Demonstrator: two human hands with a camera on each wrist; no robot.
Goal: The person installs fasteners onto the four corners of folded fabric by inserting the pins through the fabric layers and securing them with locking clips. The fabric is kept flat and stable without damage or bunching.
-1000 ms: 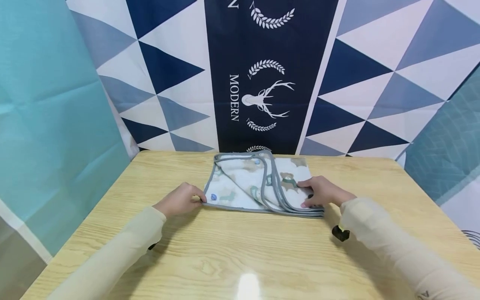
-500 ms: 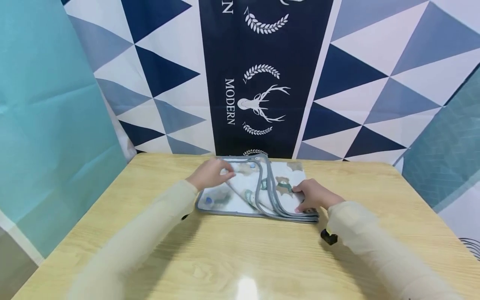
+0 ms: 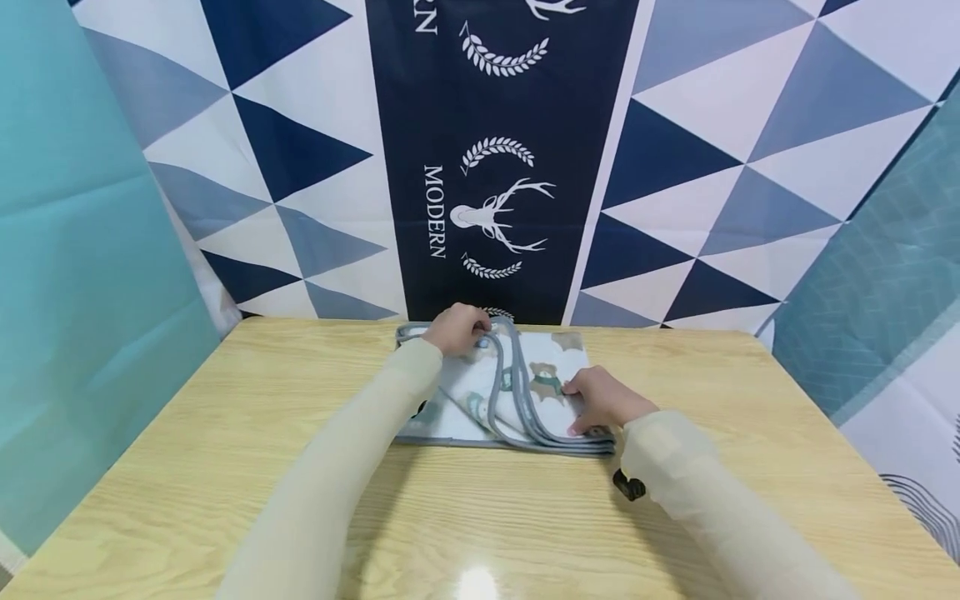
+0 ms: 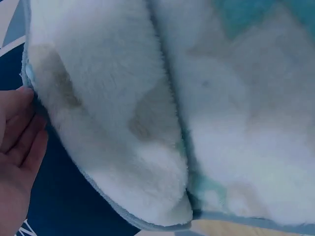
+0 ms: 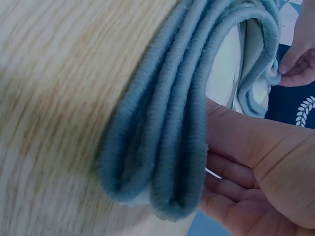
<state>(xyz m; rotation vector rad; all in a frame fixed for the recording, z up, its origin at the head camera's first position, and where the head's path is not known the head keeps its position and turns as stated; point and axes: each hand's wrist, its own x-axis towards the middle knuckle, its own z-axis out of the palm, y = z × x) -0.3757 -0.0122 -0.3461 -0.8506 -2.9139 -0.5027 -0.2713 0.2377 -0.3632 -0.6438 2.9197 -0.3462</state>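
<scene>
A plush white baby blanket (image 3: 555, 350), printed with bears and edged in grey-blue, lies folded in layers at the table's back. My left hand (image 3: 456, 327) reaches to its far side and pinches the trim of a loose upper flap between thumb and fingers; the left wrist view shows this flap (image 4: 108, 118) curving down from the fingertips. At the blanket's right end my right hand (image 3: 606, 398) grips the folded layers, thumb near the front corner. Stacked loops of trim (image 5: 177, 123) stand beside that hand in the right wrist view, partly hiding its fingertips.
The blanket rests on a light wood table (image 3: 480, 508). Close behind the table's far edge hangs a patterned cloth (image 3: 315, 158) with triangles and a stag print. A teal sheet (image 3: 90, 275) hangs at the left, another sheet (image 3: 900, 267) at the right. Dark wrist devices (image 3: 628, 485) sit under the sleeves.
My left hand has left the blanket's front left corner, moved back and right across it, and taken the flap's far edge. The right hand keeps its place on the blanket. The head view has shifted slightly.
</scene>
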